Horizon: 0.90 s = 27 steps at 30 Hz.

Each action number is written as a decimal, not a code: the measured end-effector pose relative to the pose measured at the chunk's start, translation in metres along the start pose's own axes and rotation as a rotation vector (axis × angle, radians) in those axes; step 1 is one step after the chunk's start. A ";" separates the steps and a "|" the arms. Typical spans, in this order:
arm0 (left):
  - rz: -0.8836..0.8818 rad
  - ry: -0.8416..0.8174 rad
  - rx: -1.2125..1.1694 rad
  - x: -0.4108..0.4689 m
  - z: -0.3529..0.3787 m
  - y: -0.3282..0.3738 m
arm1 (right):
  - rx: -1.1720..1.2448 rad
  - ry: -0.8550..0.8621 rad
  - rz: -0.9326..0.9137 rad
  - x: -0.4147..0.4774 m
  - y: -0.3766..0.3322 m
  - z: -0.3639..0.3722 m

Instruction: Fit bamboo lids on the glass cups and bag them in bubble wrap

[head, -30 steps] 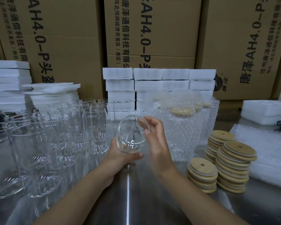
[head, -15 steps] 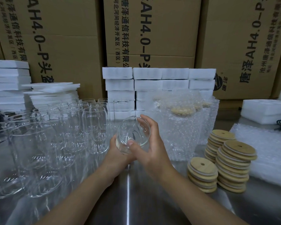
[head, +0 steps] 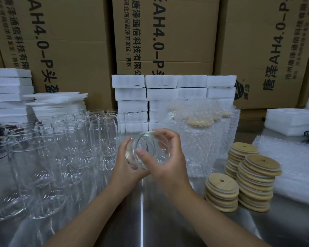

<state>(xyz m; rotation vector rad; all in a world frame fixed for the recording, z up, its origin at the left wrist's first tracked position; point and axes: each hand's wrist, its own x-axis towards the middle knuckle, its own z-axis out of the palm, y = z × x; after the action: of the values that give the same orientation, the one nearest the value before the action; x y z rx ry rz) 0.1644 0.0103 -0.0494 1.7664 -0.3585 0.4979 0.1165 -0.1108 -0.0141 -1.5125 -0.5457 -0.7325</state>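
Holding the glass cup [head: 150, 148] at frame centre, long axis roughly toward camera, in closed grip of left hand [head: 127, 166] beneath and right hand [head: 171, 166] curled over, the latter nearer bamboo lids [head: 221, 186] stacked lower right.

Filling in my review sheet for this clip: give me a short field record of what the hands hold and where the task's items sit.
held: glass cup, tilted, no lid
left hand: grips the cup's lower left side
right hand: thumb and fingers curled round the cup from the right
lids: bamboo lids, three stacks, right of the hands
bare cups: empty glasses standing at left
bagged: bubble-wrapped cups with lids, behind the hands
stage: lid not yet fitted
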 end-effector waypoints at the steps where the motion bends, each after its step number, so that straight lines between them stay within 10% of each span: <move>1: 0.004 -0.013 -0.013 -0.002 -0.001 0.003 | 0.032 0.021 0.021 0.001 0.000 -0.001; 27: -0.645 -0.361 -0.433 -0.004 -0.001 0.018 | -0.030 0.008 0.116 0.006 0.010 -0.002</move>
<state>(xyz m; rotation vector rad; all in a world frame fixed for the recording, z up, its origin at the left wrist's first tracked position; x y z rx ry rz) 0.1516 0.0062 -0.0364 1.4316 -0.1135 -0.3428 0.1279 -0.1146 -0.0164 -1.5551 -0.4386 -0.6598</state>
